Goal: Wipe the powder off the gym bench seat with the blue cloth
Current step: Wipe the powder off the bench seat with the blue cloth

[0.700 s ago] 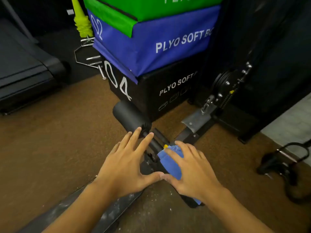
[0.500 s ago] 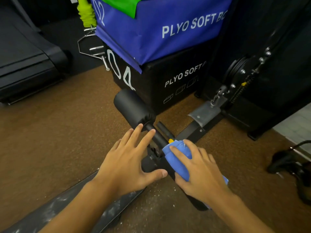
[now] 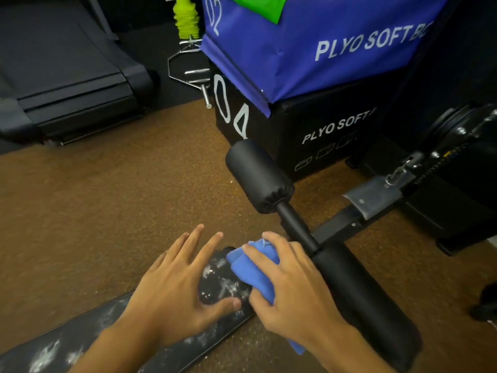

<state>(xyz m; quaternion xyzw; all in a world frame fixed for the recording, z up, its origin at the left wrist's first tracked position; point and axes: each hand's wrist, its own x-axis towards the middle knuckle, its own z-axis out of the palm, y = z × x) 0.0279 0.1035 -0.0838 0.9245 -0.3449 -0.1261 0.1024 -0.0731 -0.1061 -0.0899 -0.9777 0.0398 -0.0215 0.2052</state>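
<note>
The black gym bench seat [image 3: 220, 284] lies low in front of me, streaked with white powder. My right hand [image 3: 293, 294] presses a bunched blue cloth [image 3: 252, 267] onto the seat's far end; a corner of the cloth sticks out below my wrist. My left hand [image 3: 174, 289] rests flat on the seat beside it, fingers spread, thumb near the cloth. More powder marks the long black pad [image 3: 53, 351] running to the lower left.
Two black foam rollers [image 3: 258, 176] on a bar cross the bench's end. Stacked plyo soft boxes [image 3: 322, 76] stand just beyond. A treadmill [image 3: 67, 76] sits at the far left, a cable machine base [image 3: 443, 170] at the right. Brown speckled floor surrounds everything.
The view has tilted down and closer. Both hands have come back toward me along the bench, and the powdered seat now shows between them under the cloth.
</note>
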